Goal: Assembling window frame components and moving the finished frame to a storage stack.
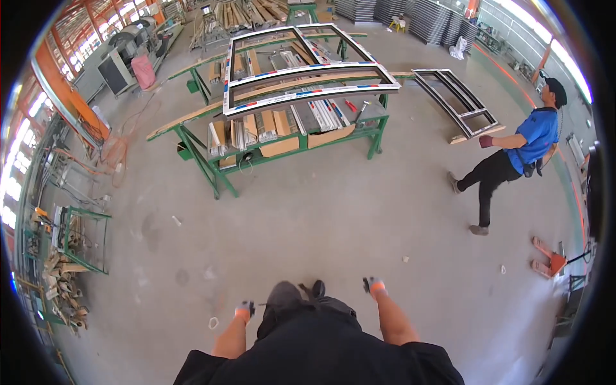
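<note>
While it runs beneath the fingers (366, 284), the grey floor (308, 224) also stretches far ahead of them. Well beyond the fingers stands a long green bench (303, 142), carrying profile lengths. Across its top, apart from the fingers, lies a large frame (308, 96) in black and white with 3 openings. Far ahead and right of the right fingers, a co-worker in a blue shirt (538, 135) is mid-stride, beside a smaller frame (473, 114). Nearer, well right of the right fingers, sits a red pallet jack (556, 264). The left hand (244, 312) and right hand (374, 287), in orange-cuffed gloves, hang low; I cannot tell whether their fingers are open or closed. Near the left fingers, leftward, lies a pale ring-like scrap (213, 323).
</note>
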`<state>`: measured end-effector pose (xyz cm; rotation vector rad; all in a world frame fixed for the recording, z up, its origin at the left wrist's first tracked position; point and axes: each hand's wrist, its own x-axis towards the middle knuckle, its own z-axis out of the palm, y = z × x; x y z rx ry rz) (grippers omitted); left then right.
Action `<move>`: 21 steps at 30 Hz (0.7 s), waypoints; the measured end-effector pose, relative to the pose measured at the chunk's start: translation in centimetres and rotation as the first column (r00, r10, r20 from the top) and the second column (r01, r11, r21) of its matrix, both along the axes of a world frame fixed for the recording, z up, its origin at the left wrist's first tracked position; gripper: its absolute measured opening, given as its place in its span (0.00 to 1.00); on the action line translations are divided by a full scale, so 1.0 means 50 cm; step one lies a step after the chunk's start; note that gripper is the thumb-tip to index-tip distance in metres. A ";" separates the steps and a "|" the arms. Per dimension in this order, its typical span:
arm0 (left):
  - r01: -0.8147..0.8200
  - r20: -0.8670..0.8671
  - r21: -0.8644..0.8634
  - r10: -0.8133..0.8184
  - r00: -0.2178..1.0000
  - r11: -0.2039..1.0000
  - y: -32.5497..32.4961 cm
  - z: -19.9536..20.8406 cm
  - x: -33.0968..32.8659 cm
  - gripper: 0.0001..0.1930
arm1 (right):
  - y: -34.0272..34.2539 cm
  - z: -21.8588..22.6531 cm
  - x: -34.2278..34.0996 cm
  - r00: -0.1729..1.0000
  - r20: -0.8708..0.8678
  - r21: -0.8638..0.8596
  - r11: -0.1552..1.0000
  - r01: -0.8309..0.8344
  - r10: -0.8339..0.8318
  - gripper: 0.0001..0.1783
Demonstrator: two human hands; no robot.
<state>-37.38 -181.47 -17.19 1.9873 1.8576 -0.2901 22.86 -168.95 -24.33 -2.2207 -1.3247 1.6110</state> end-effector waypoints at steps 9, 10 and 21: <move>-0.085 -0.109 -0.511 0.033 0.993 0.856 0.414 -0.062 -0.169 0.15 | 1.026 0.286 -0.314 0.914 -0.350 0.331 0.886 0.325 -0.204 0.14; -0.208 -0.148 -0.516 0.152 0.977 0.831 0.563 -0.045 -0.172 0.16 | 1.080 0.237 -0.298 0.949 -0.230 0.298 0.913 0.279 -0.215 0.14; -0.534 0.465 0.139 0.422 0.779 0.834 2.234 0.253 -0.113 0.19 | 1.692 0.129 -0.349 0.945 0.238 0.047 0.969 -0.241 0.223 0.17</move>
